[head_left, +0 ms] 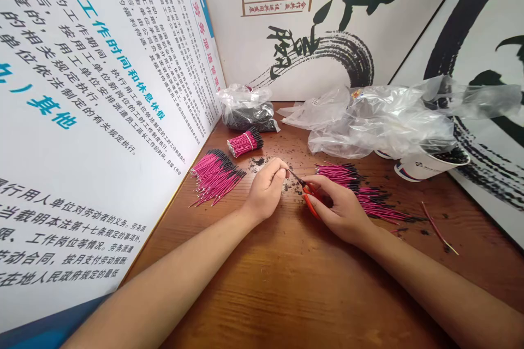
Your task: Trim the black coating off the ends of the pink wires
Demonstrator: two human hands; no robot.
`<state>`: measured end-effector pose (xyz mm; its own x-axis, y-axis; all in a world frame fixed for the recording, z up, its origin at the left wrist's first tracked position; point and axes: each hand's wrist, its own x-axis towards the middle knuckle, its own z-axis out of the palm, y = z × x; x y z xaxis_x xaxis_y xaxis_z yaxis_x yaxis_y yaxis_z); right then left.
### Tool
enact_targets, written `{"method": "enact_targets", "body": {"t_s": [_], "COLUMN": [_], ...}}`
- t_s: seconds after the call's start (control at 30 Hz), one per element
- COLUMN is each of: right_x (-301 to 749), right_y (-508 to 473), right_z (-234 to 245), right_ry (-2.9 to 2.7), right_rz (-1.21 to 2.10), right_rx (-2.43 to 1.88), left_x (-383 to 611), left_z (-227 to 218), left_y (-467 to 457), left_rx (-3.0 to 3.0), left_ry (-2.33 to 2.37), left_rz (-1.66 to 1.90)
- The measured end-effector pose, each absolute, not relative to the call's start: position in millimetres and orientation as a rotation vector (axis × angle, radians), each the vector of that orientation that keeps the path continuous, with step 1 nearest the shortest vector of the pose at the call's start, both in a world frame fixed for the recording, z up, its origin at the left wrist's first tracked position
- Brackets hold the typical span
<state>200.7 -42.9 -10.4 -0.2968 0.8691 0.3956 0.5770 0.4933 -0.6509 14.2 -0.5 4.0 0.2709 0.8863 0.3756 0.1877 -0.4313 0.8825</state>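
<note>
My right hand [344, 208] grips small scissors [311, 196] with orange-red handles, fingers through and around the loops. Their dark blades reach toward my left hand [268, 188], which is closed in a pinch near the blade tips. What the left fingers hold is hidden. Left of it lies a loose fan of pink wires [216, 177] with black ends. Behind that is a pink wire bundle [244, 143] tied with a white band. Beyond my right hand, more pink wires [368, 196] are spread in a pile.
Black scraps [258, 162] are scattered on the wooden table [262, 294]. A bag of black pieces [249, 112] stands at the back left. Clear plastic bags [368, 120] and a paper cup [429, 166] are at the back right. A single wire [440, 229] lies right. Printed panels enclose the table.
</note>
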Motion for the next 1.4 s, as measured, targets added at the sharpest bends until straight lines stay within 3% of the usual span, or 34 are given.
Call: {"method": "enact_targets", "body": {"t_s": [1.4], "right_x": [201.7], "right_y": [-41.4], "right_z": [-12.1], "right_ry": [-1.999], "right_rz": [0.571], "right_rx": [-1.179], "left_x": [14.4], "left_z": [3.0], "left_y": [-0.1], "left_rx": [1.778], "left_ry": [0.968], "left_rz": [1.184]}}
